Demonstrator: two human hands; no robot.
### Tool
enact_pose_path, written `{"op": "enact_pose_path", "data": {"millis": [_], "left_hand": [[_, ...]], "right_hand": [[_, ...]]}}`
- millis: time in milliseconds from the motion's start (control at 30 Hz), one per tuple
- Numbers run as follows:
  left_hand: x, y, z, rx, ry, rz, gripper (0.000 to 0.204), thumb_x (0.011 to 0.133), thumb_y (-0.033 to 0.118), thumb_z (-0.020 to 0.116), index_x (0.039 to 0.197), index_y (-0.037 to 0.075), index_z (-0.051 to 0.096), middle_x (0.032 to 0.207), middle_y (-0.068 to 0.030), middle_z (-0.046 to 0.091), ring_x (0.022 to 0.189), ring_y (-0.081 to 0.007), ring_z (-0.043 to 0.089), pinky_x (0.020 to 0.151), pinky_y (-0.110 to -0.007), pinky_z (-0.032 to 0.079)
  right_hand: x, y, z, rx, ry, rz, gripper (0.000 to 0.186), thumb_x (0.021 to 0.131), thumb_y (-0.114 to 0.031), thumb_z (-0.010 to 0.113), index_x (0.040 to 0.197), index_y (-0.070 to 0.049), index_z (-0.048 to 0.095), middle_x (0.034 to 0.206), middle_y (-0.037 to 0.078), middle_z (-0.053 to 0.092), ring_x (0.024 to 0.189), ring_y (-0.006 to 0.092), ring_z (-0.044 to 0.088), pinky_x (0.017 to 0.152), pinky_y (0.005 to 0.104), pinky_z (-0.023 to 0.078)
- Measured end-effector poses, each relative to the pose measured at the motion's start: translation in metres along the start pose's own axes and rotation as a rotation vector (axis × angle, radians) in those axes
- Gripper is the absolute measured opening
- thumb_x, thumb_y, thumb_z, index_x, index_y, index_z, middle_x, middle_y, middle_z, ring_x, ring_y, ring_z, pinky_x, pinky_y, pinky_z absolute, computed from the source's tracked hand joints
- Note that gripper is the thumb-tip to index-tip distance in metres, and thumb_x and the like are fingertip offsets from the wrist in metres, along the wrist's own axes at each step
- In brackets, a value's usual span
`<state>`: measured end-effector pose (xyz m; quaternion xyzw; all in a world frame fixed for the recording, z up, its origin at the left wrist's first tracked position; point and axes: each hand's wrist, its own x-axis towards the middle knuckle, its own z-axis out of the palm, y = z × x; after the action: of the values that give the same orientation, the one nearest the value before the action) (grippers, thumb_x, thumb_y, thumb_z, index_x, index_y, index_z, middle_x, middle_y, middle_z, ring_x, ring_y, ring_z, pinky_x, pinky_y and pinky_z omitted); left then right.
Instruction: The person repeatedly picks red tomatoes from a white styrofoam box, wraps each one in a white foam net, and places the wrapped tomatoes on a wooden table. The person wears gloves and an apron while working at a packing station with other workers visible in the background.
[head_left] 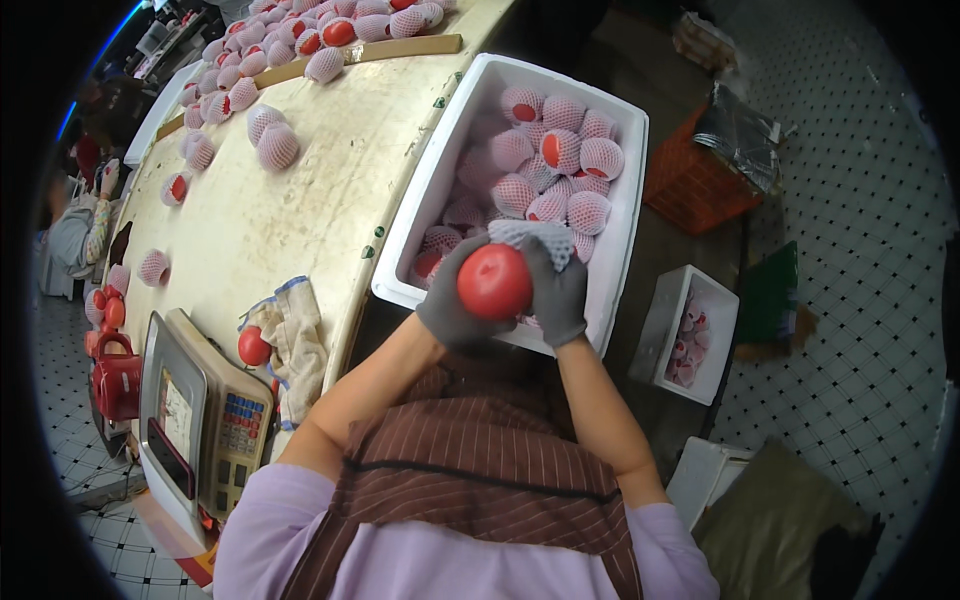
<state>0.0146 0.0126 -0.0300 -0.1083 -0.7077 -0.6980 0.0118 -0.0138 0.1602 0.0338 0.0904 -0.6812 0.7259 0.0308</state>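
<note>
Both hands wear grey gloves and are over the near end of a white foam box (395, 287) full of red fruits in pink net sleeves (600, 157). My left hand (450, 305) is wrapped round the left side of a bare red fruit (495, 282). My right hand (550, 300), at the fruit's right side, grips a white foam net sleeve (515, 236), which sticks up behind the fruit. On the cream table to the left, another bare red fruit (253, 345) lies against a cloth (295, 340).
The table (260, 210) carries more sleeved fruits (277, 145), a wooden strip (400, 46), a scale (230, 430), phone (170, 457) and red pot (117, 385). A small foam box (717, 365) and orange crate (680, 180) stand right. Another person (80, 235) is at far left.
</note>
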Motion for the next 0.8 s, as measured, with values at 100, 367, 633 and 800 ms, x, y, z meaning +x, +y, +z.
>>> {"op": "enact_pose_path", "data": {"millis": [100,367,633,800], "left_hand": [[0.004,-0.033,-0.016,-0.486,-0.183,-0.445,0.051,0.092,0.043,0.049,0.129,0.008,0.043,0.121,-0.0160,0.056,0.099,-0.0316,0.062,0.065,-0.046,0.057],[0.026,0.056,0.004,-1.086,0.039,-0.388,0.053,0.096,0.041,0.044,0.137,0.006,0.039,0.136,-0.0149,0.045,0.122,-0.0292,0.048,0.097,-0.043,0.045],[0.017,0.053,-0.008,-0.282,-0.013,-0.294,0.052,0.092,0.020,0.058,0.137,0.002,0.042,0.124,-0.0086,0.051,0.103,-0.0150,0.054,0.082,-0.026,0.047],[0.026,0.064,-0.018,0.309,-0.018,0.118,0.073,0.066,0.019,0.081,0.129,0.000,0.051,0.118,-0.0099,0.053,0.097,-0.0156,0.055,0.077,-0.026,0.046]], "right_hand": [[0.008,0.008,-0.012,-0.078,0.001,0.175,0.032,0.093,-0.029,0.058,0.100,0.000,0.065,0.091,0.005,0.068,0.084,0.0133,0.062,0.076,0.0277,0.048],[-0.008,0.022,-0.022,-0.254,-0.132,-0.387,0.062,0.079,-0.025,0.075,0.127,0.001,0.047,0.125,0.012,0.054,0.110,0.0226,0.056,0.092,0.0325,0.045],[-0.012,0.032,-0.022,0.373,-0.001,0.113,0.058,0.086,-0.039,0.064,0.126,0.000,0.047,0.120,0.012,0.055,0.109,0.0212,0.057,0.093,0.0364,0.047],[-0.004,0.019,-0.026,1.010,-0.008,0.575,0.066,0.091,-0.056,0.047,0.130,-0.003,0.044,0.131,0.015,0.048,0.119,0.0276,0.050,0.099,0.0449,0.043]]}}
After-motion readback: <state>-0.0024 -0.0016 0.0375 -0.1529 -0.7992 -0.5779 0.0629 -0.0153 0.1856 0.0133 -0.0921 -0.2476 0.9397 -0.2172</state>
